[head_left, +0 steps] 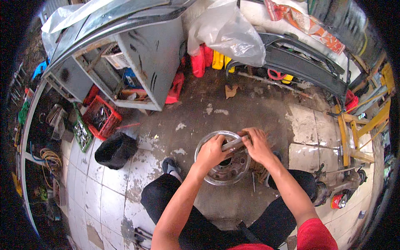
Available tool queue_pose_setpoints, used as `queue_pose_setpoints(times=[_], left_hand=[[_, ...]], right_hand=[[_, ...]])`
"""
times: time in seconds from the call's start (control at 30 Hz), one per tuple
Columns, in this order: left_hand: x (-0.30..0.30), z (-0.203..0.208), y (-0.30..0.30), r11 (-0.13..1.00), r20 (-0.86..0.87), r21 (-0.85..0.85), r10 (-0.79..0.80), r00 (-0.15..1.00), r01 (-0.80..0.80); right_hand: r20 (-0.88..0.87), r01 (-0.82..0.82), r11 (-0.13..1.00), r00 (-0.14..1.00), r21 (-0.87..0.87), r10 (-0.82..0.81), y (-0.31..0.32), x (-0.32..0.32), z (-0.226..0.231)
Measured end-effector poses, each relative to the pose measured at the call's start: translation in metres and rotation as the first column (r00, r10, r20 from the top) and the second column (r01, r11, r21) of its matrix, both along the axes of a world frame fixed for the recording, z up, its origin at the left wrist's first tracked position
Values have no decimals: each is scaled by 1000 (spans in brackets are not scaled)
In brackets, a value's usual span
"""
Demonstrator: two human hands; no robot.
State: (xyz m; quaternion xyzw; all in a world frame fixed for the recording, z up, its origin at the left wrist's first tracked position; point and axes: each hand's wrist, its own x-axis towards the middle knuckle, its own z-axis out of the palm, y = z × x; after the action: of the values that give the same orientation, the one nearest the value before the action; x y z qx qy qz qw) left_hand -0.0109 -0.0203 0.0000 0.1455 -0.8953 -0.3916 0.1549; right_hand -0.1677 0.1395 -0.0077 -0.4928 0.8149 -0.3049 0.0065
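Observation:
A silver steel wheel rim lies on the floor between my feet. Over it, both hands hold a short greyish-brown bar, slightly tilted up to the right. My left hand closes on its left end, above the rim's left side. Gripping the right end, my right hand is above the rim's right edge. The hands hide both ends of the bar and part of the rim. A brown bristly or fibrous piece lies on the floor by the rim's right side.
A black bucket-like container stands left, near a red crate and a green crate. Behind them is a grey metal cabinet. At right are a yellow wooden frame and a metal machine part. A dark car bumper lies beyond.

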Motion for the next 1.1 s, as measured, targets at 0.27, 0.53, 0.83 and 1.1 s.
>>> queue_pose_setpoints(times=[0.27, 0.53, 0.83, 1.1], left_hand=[[1, -6, 2, 998, 18, -54, -21, 1000, 22], [0, -8, 1, 994, -13, -17, -110, 994, 110], [1, -1, -1, 996, 55, -12, -91, 994, 92], [1, 3, -1, 993, 119, -17, -112, 986, 115]], right_hand=[[18, -63, 996, 998, 66, 61, 8, 5, 9], [-35, -91, 996, 995, 27, 92, 9, 17, 8], [259, 22, 983, 963, 181, -69, 1, 0, 15], [136, -94, 985, 988, 143, 75, 0, 8, 21]])
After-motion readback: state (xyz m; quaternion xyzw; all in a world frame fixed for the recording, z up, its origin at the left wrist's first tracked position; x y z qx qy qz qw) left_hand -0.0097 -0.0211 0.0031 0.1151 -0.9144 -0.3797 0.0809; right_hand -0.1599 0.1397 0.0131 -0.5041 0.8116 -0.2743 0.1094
